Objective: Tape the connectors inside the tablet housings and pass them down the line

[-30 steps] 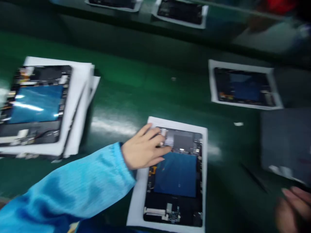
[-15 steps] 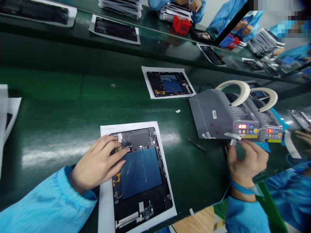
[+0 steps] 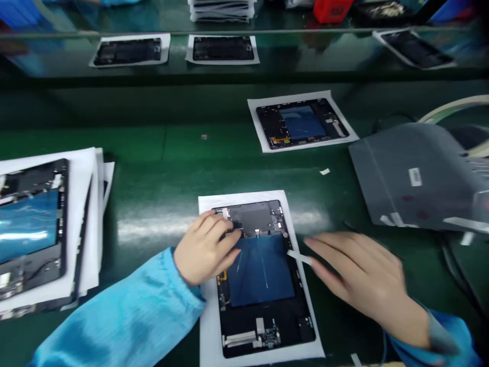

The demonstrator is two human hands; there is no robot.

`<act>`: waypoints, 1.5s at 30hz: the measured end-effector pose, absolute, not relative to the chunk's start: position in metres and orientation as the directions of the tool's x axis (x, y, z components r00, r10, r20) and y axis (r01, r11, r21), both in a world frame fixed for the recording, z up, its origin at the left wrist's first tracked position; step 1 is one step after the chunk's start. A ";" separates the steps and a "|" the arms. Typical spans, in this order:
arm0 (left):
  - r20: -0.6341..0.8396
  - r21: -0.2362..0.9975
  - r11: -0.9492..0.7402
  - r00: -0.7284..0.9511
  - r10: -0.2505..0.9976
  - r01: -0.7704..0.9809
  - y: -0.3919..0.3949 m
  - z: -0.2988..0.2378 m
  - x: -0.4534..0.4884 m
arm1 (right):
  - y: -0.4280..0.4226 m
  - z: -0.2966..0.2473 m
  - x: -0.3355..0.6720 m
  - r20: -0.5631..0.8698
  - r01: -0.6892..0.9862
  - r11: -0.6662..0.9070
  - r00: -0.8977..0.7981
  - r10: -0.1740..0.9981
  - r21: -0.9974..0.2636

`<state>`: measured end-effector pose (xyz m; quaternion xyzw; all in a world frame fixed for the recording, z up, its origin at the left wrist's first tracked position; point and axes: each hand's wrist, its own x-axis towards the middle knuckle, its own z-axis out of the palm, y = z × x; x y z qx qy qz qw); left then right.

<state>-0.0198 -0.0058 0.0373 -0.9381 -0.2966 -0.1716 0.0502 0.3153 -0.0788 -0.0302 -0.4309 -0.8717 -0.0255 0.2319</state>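
**At the table's near side, a white strip by an opened tablet**

In the head view, toward the front edge of the table (image 3: pixel 145 199), the opened tablet (image 3: pixel 260 275) lies on a white paper sheet (image 3: pixel 208 326), between the two hands. The left hand (image 3: pixel 208 247) rests on its upper left corner; the right hand (image 3: pixel 359 270) is just beside its right edge, holding a white strip (image 3: pixel 299 256) at the thumb tip. The strip's free end reaches over the tablet's right edge; whether it touches cannot be told.

Beyond the table's back edge, on the raised shelf (image 3: pixel 214 71), stand a red bin (image 3: pixel 333 10), its contents out of sight, and a black tray (image 3: pixel 364 19) of small pale pieces.

The left fingers curl loosely, palm down; whether they pinch anything is hidden. The right hand, blurred, points leftward, fingers together, thumb narrowly apart.
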 end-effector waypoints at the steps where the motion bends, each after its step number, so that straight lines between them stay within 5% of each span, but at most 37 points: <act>1: 0.342 0.004 -0.816 0.766 0.544 0.578 -0.006 0.040 -0.013 | -0.062 -0.025 0.294 0.427 0.747 0.653 -0.554 0.715 -0.124; 6: 0.128 0.038 -0.760 0.751 0.647 0.649 0.001 0.043 0.034 | -0.011 -0.016 0.256 0.558 0.753 0.645 -0.483 0.675 -0.129; 11: -0.006 0.005 -0.742 0.742 0.670 0.670 0.015 0.024 0.058 | -0.026 -0.036 0.273 0.492 0.739 0.646 -0.498 0.714 -0.191; 28: 0.083 0.086 -0.782 0.778 0.623 0.618 0.018 0.014 0.052 | -0.024 -0.030 0.256 0.419 0.766 0.636 -0.549 0.723 -0.093; 45: 0.146 0.120 -0.770 0.756 0.638 0.626 0.016 0.008 0.050 | -0.022 -0.038 0.264 0.408 0.680 0.659 -0.529 0.744 -0.322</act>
